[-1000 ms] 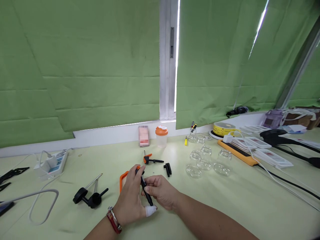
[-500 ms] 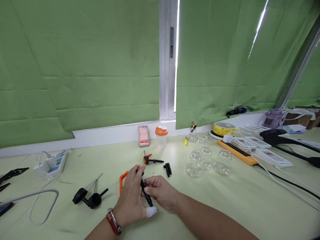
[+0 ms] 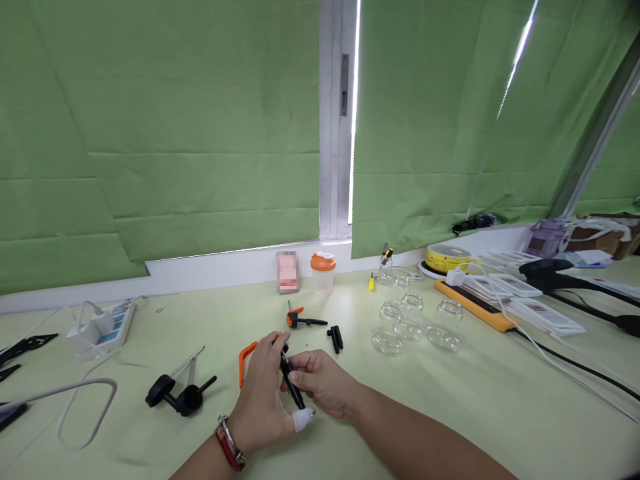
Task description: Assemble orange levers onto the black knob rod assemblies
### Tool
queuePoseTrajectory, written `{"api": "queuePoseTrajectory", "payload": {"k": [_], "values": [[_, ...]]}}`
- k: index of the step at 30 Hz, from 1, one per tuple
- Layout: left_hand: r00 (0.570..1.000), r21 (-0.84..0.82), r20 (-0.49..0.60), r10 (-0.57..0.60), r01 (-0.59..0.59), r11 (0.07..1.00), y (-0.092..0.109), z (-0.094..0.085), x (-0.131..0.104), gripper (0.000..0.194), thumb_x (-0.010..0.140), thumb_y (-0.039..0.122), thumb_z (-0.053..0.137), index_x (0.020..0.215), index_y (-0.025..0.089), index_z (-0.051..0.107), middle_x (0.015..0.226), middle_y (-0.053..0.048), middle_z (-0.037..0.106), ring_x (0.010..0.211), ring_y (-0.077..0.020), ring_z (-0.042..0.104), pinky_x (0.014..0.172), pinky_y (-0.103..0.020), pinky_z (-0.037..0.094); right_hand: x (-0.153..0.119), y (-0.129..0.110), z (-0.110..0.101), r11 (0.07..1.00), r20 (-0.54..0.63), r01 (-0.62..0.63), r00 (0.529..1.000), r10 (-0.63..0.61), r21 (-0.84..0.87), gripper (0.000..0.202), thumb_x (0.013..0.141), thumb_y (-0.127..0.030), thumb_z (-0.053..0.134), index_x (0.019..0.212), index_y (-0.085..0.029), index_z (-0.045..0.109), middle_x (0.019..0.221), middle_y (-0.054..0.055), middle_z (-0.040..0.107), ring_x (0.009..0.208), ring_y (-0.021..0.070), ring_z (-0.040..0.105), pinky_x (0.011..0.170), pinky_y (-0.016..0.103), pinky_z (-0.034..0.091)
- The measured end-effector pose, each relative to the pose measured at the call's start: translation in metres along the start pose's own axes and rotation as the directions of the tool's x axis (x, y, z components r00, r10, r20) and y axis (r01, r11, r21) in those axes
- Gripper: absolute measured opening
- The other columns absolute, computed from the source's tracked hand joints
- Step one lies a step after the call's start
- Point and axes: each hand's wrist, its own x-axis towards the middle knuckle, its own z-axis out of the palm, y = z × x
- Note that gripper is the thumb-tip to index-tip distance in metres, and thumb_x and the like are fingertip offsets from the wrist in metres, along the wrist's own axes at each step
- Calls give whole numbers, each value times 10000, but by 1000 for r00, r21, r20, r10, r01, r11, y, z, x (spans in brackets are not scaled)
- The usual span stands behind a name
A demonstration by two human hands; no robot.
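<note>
Can't make out any txt/nos.: pixelated on pink box [image 3: 287, 272], too sm. on white packs [image 3: 545, 315], R side.

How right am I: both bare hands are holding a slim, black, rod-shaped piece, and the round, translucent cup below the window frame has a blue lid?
Not quite: the head view shows that the round, translucent cup has an orange lid, not a blue one. The rest stands: the left hand and right hand hold the slim, black, rod-shaped piece.
</note>
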Motion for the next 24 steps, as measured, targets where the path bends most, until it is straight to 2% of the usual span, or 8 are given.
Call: {"api": "queuePoseTrajectory", "payload": {"k": [8, 13, 15, 17, 19, 21, 23, 24], "values": [[1000, 8, -9, -2, 2, 1000, -2, 2, -1, 991, 556, 299, 713, 1396, 217, 194, 1399, -171, 320, 1309, -407, 309, 1011, -581, 363, -1, -1, -3, 999, 18, 10, 1000, -9, -41, 413, 606, -427, 799, 861, -113, 716, 754, 51, 627, 743, 148, 565, 770, 312, 403], [1000, -2, -3, -15, 15, 1000, -3, 1, 0, 971, 549, 332, 729, 1373, 200, 231, 1356, -158, 382, 1249, -375, 397, 1000, -544, 398, 2, -1, -9, 994, 15, -4, 1000, 5, -111, 390, 624, -408, 785, 867, -113, 711, 755, 42, 635, 707, 136, 561, 728, 303, 411], [999, -5, 1, -35, 35, 999, -3, 0, 0, 963, 555, 343, 732, 1370, 196, 240, 1347, -150, 397, 1236, -364, 411, 998, -533, 404, 5, -5, -16, 986, -62, -33, 998, 23, -166, 417, 597, -415, 791, 866, -109, 702, 716, 32, 641, 626, 111, 529, 689, 298, 417], [999, -8, 6, -51, 51, 999, -4, -1, 0, 957, 570, 348, 731, 1374, 200, 235, 1356, -146, 393, 1237, -356, 411, 1001, -529, 401, 9, -10, -26, 976, -202, -42, 979, -2, -216, 466, 602, -441, 774, 913, -108, 679, 687, 28, 650, 574, 98, 509, 678, 302, 422], [998, -13, 14, -59, 59, 998, -4, -2, -1, 955, 583, 349, 732, 1380, 209, 225, 1366, -146, 386, 1239, -355, 411, 999, -536, 399, 14, -14, -40, 965, -337, -15, 939, -77, -261, 467, 625, -443, 746, 932, -103, 657, 694, 28, 647, 577, 95, 504, 685, 299, 428], [998, -19, 19, -65, 66, 998, -4, -2, -1, 954, 587, 347, 736, 1383, 222, 226, 1367, -146, 390, 1237, -362, 415, 989, -546, 402, 18, -15, -56, 940, -446, -37, 886, -126, -340, 426, 667, -426, 702, 944, -108, 645, 717, 30, 641, 603, 104, 515, 693, 301, 437], [997, -23, 24, -68, 69, 997, -4, -2, -1, 955, 581, 342, 740, 1384, 229, 234, 1364, -142, 402, 1237, -368, 418, 984, -547, 406, 21, -13, -69, 861, -465, -79, 864, -192, -502, 349, 729, -374, 636, 964, -116, 636, 772, 46, 644, 660, 128, 544, 699, 307, 446], [997, -26, 26, -70, 71, 997, -4, -2, -1, 954, 578, 336, 741, 1383, 231, 240, 1362, -139, 408, 1239, -367, 418, 987, -544, 406, 22, -10, -74, 790, -445, -98, 864, -233, -605, 316, 759, -351, 597, 972, -121, 635, 782, 48, 642, 679, 140, 554, 692, 307, 448]]}}
